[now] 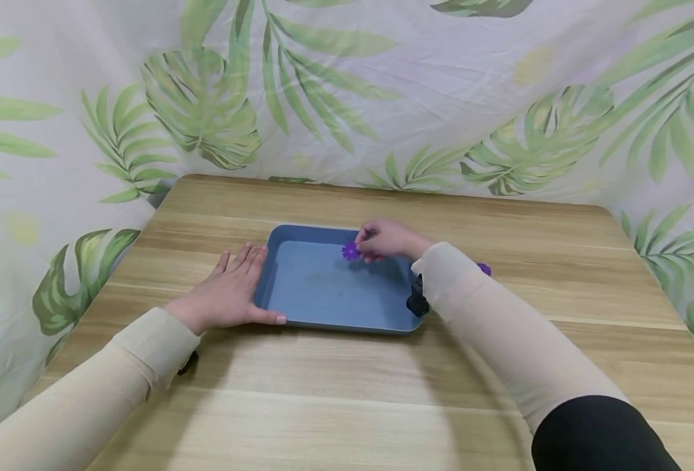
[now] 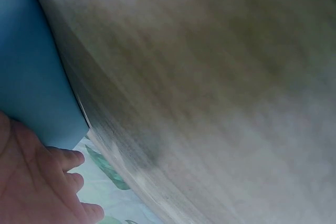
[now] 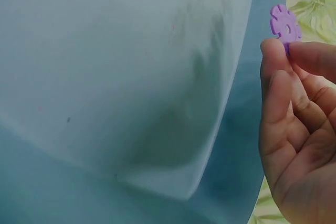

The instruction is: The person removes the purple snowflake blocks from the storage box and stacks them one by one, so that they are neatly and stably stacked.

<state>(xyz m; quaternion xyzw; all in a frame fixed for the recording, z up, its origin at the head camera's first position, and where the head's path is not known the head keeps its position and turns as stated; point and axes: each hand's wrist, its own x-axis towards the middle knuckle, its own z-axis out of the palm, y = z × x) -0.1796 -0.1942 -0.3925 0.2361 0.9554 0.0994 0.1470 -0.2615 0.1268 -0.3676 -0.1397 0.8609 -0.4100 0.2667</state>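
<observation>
A shallow blue tray (image 1: 317, 307) lies on the wooden table. Over its far part my right hand (image 1: 384, 239) pinches a purple notched disc (image 1: 350, 251) between thumb and fingertips. The right wrist view shows this disc (image 3: 286, 23) with slots round its rim and a hole in the middle, held upright above the tray (image 3: 239, 124). At the tray's left side rests my left hand (image 1: 229, 291), fingers straight and spread, thumb along the near edge. In the left wrist view that hand (image 2: 39, 182) touches the tray's side (image 2: 37, 61).
Another purple piece (image 1: 485, 269) lies on the table (image 1: 347, 399) right of the tray, partly hidden behind my right sleeve (image 1: 488, 320). A leaf-patterned cloth (image 1: 335, 85) hangs behind the table's far edge.
</observation>
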